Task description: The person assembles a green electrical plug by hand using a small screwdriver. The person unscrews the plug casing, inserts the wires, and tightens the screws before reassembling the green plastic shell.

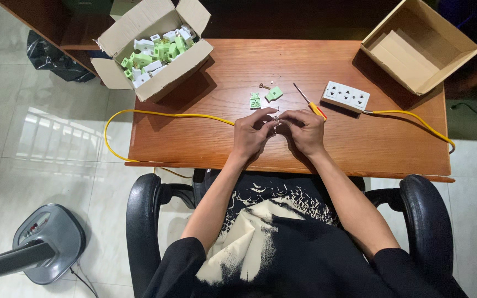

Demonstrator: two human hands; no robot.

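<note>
- Head view, wooden table (pixel 360 149) as landmark; person seated in a black armchair (pixel 144 221) at its near edge.
- Open cardboard box (pixel 420 47), seemingly nothing in it, on the table's far right corner.
- Second cardboard box (pixel 155 47) on the far left corner, overhanging the edge, full of green and white plug parts (pixel 158 52).
- Grey fan base (pixel 48 243) on the floor, well left of the table.
- Yellow cable (pixel 155 114) loops off the table's left edge and runs back to the hands at table centre; a further yellow length trails off the right side from a white socket strip (pixel 346 96).
- Left hand (pixel 252 135), near table centre, grip pinched shut on the cable end (pixel 275 117).
- Right hand (pixel 304 131) touching the left, fingertips closed on that same cable end; too small to tell exactly what is between them, bare wire tips or a small part.
- Orange-handled screwdriver (pixel 310 103) lies on the table just beyond the right hand, untouched.
- Two green plug pieces (pixel 265 97) and a small screw (pixel 264 86) just beyond the hands.
- Step, judged: preparing the cable end for fitting into the plug piece. Next move would call for keeping the end pinched in one hand while the other picks up a green piece.
</note>
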